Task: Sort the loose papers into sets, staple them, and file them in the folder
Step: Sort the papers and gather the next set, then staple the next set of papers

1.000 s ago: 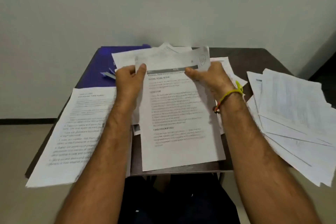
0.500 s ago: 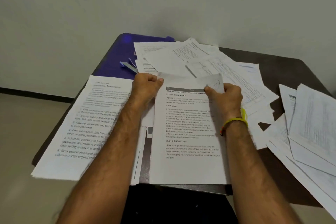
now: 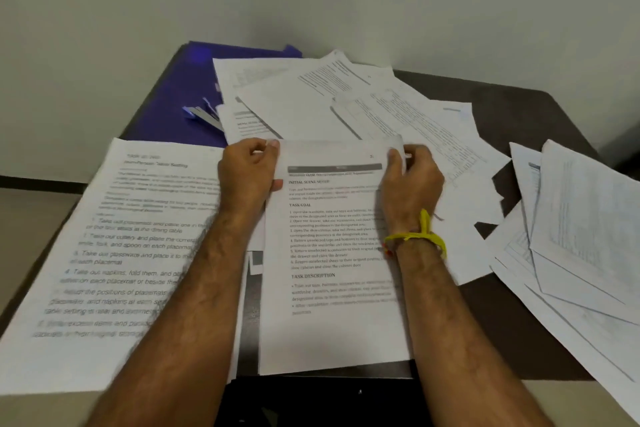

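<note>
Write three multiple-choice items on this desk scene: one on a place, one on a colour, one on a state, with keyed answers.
1. Where does the folder lie?
A. far left corner of the table
B. near right corner
C. on the floor

2. What colour is the wristband?
A. red
B. yellow
C. green

3. What is the right hand doing?
A. hanging idle
B. pressing a stapler
C. holding the centre sheet

Answers: 1 A, it sits at the far left beside the wall. 2 B, yellow shows at the right wrist. 3 C, its fingers curl on the sheet's top edge, as do the left hand fingers.
</note>
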